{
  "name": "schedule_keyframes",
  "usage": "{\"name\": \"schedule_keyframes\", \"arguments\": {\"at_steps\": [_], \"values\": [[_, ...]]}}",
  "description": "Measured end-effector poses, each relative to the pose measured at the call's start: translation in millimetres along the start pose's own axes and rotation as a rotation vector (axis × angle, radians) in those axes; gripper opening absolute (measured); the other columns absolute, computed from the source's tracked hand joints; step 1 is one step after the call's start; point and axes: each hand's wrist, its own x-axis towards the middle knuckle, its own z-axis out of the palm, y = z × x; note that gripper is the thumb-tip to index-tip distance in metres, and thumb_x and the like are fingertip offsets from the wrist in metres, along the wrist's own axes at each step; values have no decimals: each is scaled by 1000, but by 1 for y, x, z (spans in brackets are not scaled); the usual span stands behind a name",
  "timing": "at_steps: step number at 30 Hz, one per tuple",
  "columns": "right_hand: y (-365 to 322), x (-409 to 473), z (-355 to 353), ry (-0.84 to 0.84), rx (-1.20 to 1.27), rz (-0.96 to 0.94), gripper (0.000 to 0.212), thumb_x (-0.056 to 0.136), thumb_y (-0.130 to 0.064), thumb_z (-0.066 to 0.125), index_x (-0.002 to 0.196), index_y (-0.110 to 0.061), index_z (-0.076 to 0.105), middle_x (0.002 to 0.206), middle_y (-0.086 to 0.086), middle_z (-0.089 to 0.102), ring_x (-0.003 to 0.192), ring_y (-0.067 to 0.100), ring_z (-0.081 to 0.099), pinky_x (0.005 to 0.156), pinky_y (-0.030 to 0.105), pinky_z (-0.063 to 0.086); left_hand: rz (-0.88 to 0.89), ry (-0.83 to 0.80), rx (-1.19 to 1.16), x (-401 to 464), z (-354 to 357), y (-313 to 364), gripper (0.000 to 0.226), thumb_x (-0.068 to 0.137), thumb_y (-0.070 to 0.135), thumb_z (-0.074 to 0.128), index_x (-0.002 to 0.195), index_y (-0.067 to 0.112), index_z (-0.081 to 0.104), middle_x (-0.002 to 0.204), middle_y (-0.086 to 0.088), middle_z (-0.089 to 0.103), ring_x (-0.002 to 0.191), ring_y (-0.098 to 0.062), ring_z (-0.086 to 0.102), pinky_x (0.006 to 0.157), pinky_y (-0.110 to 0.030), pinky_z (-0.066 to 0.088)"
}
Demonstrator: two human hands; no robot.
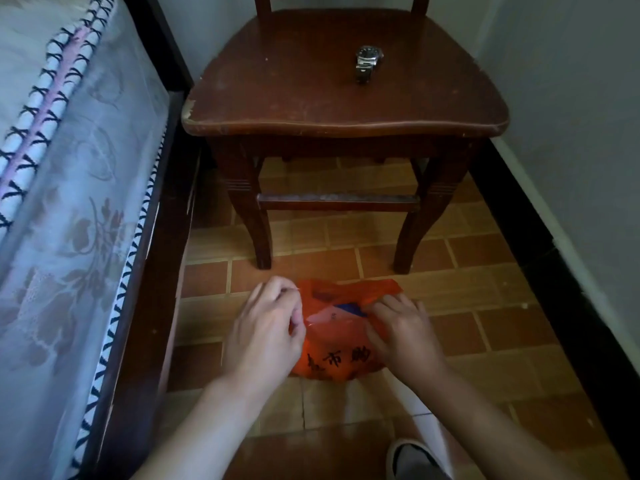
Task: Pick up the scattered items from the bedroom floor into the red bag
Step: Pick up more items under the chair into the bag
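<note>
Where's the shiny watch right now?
The watch lies on the wooden chair seat, toward its back right, above the red bag on the floor.

A dark brown wooden chair (311, 98) stands on the orange-brown tiled floor (485, 306), a silver metal wristwatch (367, 62) lying on its seat. Left of it, a bed (86, 168) carries a pale floral lace cover. A grey slipper (412, 459) shows at the bottom edge.

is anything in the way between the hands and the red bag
No. The left hand and right hand already pinch the red bag at its mouth, over the floor tiles in front of the chair.
</note>
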Motion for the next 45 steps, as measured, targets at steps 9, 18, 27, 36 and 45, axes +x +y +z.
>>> {"name": "schedule_keyframes", "arguments": {"at_steps": [9,18,27,36,45], "values": [[28,-11,35,-245,-49,56,51,96,-49,32,137,-31,55,135,-12,55,128,15,50,102,40,37,60,-295,74,2,57,-30,43,92,-1,54,127,23,62,134,12,53,126,-11,49,104,-27,47],[45,-23,41,-323,37,-8,55,100,-39,45,154,-28,40,158,-5,41,148,16,36,117,39,27,-362,-581,340,4,58,-31,43,101,38,50,141,24,54,152,0,39,136,-25,41,102,-42,49],[19,-22,16,239,91,-98,24,98,-34,54,114,-26,70,127,-7,62,121,21,56,93,44,43,178,-256,113,19,50,31,49,102,36,53,149,32,44,161,8,30,152,-18,23,120,-50,33],[38,24,43,-394,-122,-119,71,100,-68,32,162,-38,15,172,-8,5,159,18,-7,127,52,-1,45,-625,323,4,82,-11,73,103,54,48,164,34,12,173,-1,0,158,-27,-14,125,-60,2],[78,41,60,-533,-162,-1,93,90,-78,39,164,-33,5,173,-6,-1,158,20,-7,126,55,-3,-230,-641,331,2,83,-62,71,100,70,26,162,37,19,173,-1,7,159,-30,-5,126,-61,8]]}}
